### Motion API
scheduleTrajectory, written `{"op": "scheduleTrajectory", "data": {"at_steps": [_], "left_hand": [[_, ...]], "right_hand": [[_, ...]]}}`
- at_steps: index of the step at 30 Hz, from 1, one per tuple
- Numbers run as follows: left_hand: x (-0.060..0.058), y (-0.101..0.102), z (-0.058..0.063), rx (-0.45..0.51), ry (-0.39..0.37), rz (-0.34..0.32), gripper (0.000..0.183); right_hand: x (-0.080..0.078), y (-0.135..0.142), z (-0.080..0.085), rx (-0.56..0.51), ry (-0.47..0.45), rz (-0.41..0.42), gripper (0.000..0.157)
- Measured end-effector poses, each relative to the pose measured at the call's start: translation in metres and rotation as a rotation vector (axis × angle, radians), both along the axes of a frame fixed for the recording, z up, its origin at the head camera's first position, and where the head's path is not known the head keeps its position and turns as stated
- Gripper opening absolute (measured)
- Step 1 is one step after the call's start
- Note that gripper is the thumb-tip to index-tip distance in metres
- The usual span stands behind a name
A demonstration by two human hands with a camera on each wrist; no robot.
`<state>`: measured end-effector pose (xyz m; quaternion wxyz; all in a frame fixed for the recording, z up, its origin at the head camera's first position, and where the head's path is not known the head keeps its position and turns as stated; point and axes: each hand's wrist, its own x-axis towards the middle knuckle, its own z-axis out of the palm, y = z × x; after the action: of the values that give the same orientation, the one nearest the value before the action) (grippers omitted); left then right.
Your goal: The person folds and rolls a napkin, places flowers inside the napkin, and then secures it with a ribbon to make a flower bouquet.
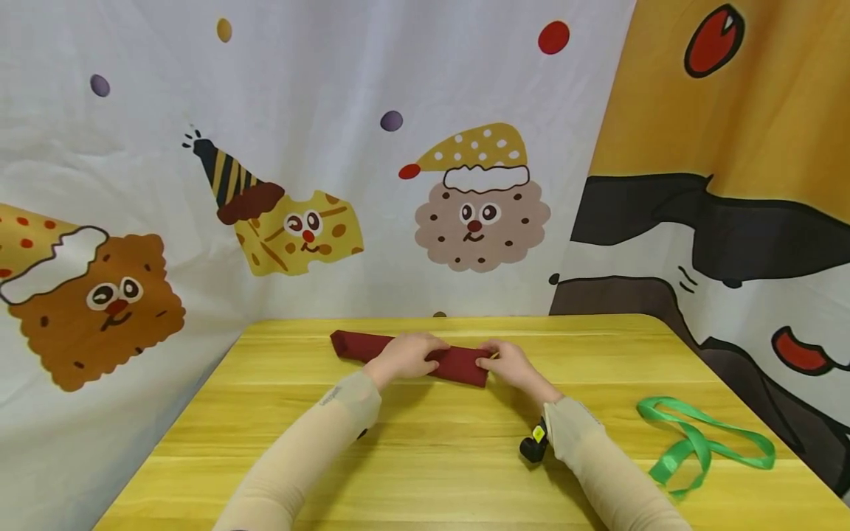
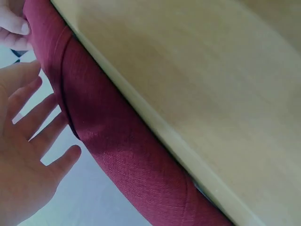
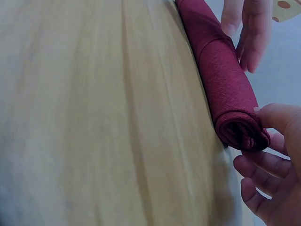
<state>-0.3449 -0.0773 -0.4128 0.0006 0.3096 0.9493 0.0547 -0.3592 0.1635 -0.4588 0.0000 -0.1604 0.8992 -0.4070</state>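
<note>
The roll (image 1: pixel 460 366) is matt cloth, the ribbon (image 1: pixel 674 456) glossy.

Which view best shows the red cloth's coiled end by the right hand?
Right wrist: the red cloth's coiled end faces the camera, layers visible. The head view shows the cloth lengthwise, right hand at that end; the left wrist view shows the cloth's side, not the coil.

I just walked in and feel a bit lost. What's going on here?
A rolled-up dark red cloth lies on the wooden table. A person's right hand holds its right end, while the left hand has its fingers spread at the side of the cloth. A loose green ribbon lies farther right on the table, touched by neither hand.
</note>
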Motion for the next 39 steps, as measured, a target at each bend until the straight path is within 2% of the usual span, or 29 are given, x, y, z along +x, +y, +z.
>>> {"op": "scheduleTrajectory", "data": {"at_steps": [4,9,12,16,19,24,39], "left_hand": [[0.005,0.001,-0.004,-0.040,-0.039,-0.001,0.047],[0.010,0.002,-0.007,-0.086,-0.136,0.005,0.055],[0.011,0.003,-0.009,-0.096,-0.183,0.012,0.057],[0.012,0.004,-0.010,-0.110,-0.218,0.028,0.058],[0.012,0.004,-0.010,-0.116,-0.237,0.034,0.059],[0.011,0.004,-0.010,-0.116,-0.267,0.036,0.061],[0.010,0.002,-0.014,-0.129,-0.342,0.046,0.064]], "right_hand": [[-0.002,0.002,-0.002,0.022,0.013,-0.008,0.028],[-0.003,0.004,-0.003,0.033,0.046,-0.006,0.028],[-0.003,0.003,-0.004,0.042,0.096,0.040,0.026],[-0.002,0.003,-0.005,0.061,0.144,0.141,0.029],[-0.001,0.004,-0.005,0.059,0.134,0.190,0.032],[-0.002,0.005,-0.005,0.053,0.097,0.210,0.034],[-0.006,0.007,-0.015,0.070,0.015,0.182,0.035]]}}
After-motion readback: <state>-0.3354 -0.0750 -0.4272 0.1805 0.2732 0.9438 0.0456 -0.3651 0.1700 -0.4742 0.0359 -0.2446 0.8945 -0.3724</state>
